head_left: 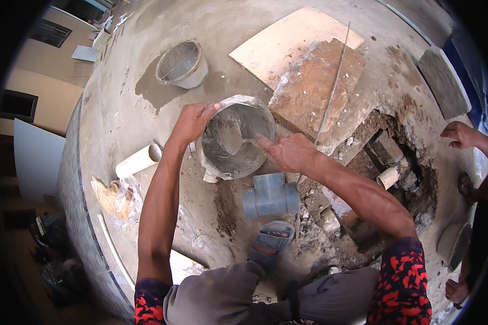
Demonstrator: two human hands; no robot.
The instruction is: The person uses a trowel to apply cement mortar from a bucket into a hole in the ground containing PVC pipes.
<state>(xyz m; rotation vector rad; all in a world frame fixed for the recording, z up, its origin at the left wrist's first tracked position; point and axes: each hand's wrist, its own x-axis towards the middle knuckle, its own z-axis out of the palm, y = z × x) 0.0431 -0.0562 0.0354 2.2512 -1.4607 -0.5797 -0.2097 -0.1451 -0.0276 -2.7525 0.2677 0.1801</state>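
Note:
In front of me stands a bucket [267,112] with grey wet cement [243,161] in it. My left hand [194,122] grips its rim at the upper left. My right hand [289,153] is closed round the handle of a trowel [225,135], whose cement-smeared blade lies inside the bucket. Just below the bucket, near my sandalled foot, a grey plastic pipe tee [270,196] rests on the ground.
A second bucket [185,66] stands on a wet patch. Boards [303,40] and a thin rod [333,81] lie beyond. At the right is a broken-out hole [412,162] with a pipe end in it; another person's hand [463,135] is beside it. A white pipe piece [138,161] lies left.

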